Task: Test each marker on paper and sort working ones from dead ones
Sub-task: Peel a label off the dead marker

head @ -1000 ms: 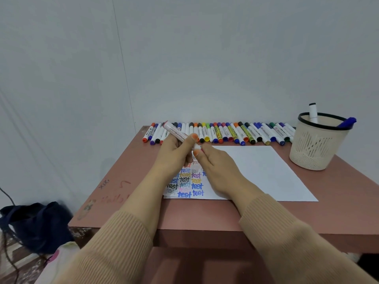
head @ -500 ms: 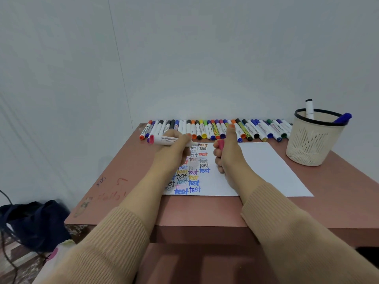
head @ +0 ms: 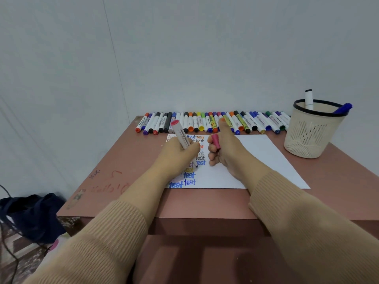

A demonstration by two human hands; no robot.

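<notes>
My left hand [head: 177, 153] grips an uncapped white marker [head: 181, 136] with a pink end, held steeply with its tip down on the white paper [head: 252, 160]. The paper's left part carries several coloured "test" words [head: 189, 175]. My right hand [head: 225, 152] rests on the paper just right of the words, its fingers curled round the pink cap [head: 215, 141] and its thumb pointing up. A long row of markers [head: 215, 121] lies along the table's far edge.
A beige mesh cup [head: 311, 136] at the right back holds a white marker [head: 308, 99] and a blue marker [head: 343, 108]. The reddish table [head: 123, 181] stands against a white wall. A dark bag [head: 30, 216] lies on the floor at the left.
The cap came off the marker into my right hand. My left hand swung the marker from level to steep and brought its tip down onto the paper.
</notes>
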